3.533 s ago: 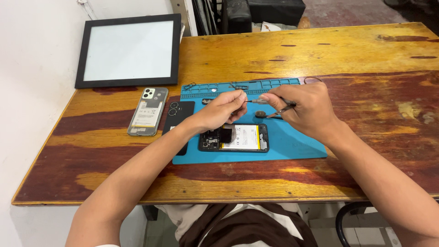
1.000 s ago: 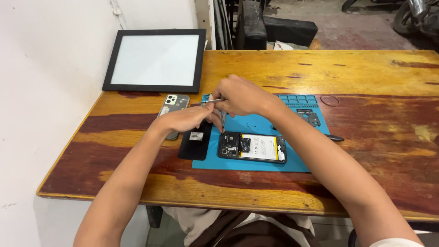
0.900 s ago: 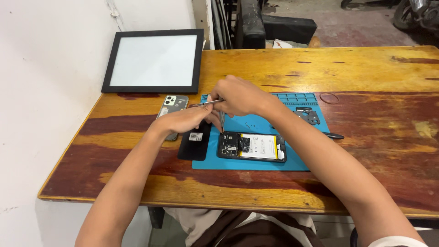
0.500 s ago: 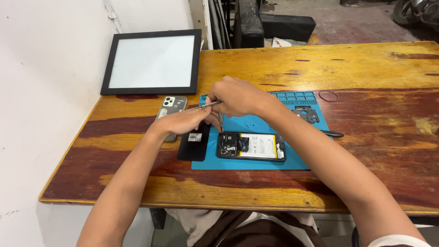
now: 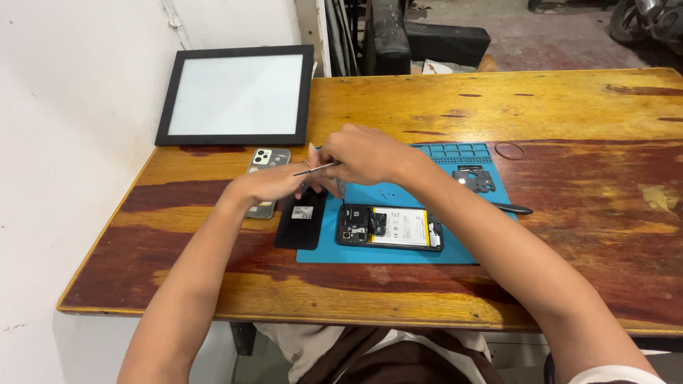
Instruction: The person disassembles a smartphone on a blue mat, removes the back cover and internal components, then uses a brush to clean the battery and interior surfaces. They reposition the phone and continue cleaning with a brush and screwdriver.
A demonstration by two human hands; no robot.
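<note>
Hiding the tweezers' [image 5: 316, 168] tips, both hands [image 5: 341, 165] overlap above the phone [image 5: 390, 227].

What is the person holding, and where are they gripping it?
The right hand pinches thin metal tweezers by their back end, tips pointing left. The left hand meets the tips; whether it holds anything is too small to tell.

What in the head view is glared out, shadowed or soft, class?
Head view: the framed panel against the wall is washed pale by reflected light; the wooden table shines at its far yellow part; both hands are slightly soft; the opened phone on the blue mat is evenly lit.
</note>
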